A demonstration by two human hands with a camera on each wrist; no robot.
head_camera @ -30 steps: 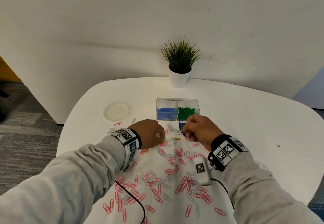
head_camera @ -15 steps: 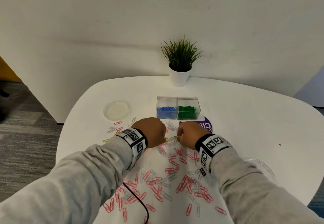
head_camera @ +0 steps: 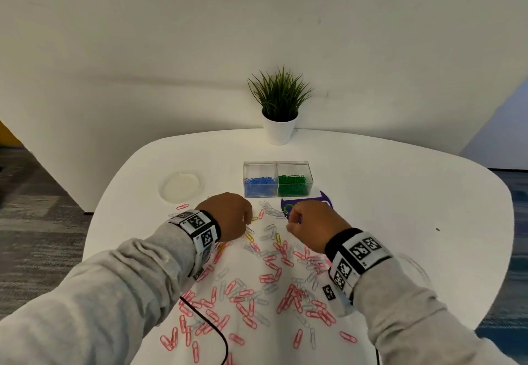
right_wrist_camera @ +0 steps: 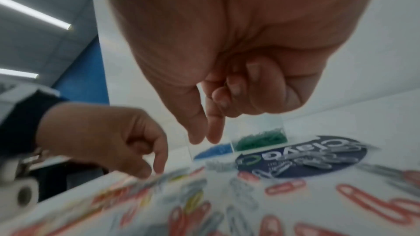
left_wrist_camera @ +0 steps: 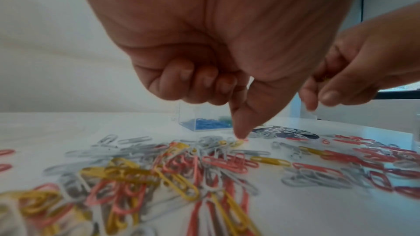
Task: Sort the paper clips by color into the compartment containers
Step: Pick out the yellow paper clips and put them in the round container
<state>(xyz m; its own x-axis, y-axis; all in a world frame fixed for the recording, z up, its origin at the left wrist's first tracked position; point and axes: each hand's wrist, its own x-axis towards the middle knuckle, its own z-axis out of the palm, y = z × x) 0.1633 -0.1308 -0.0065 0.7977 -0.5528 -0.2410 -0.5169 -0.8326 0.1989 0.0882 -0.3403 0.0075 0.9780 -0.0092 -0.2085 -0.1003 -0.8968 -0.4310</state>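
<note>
Left hand (head_camera: 228,216): you curl three fingers into the palm and bring forefinger and thumb tip down together onto a yellow clip (left_wrist_camera: 236,143) at the far edge of the heap, probably so you lift one colour without dragging its neighbours.
Left grasp: the tips meet at the clip, but I cannot tell whether they have it pinched yet; blur hides the contact.
Loose clips (head_camera: 265,282): red, white and yellow lie tangled under and behind both your hands, unsorted.
Right hand (head_camera: 311,223): you hold it raised just right of the left, fingers curled, with something yellow tucked in the curl (left_wrist_camera: 323,78), likely clips you collect before one trip.
Right grasp: closed around that small yellow cluster; how many, too small to tell.
Container (head_camera: 277,164): beyond both grips, blue in the left compartment, green in the right; no yellow compartment shows.
Sticker (head_camera: 324,200): half hidden by your right hand, white clips on it.
</note>
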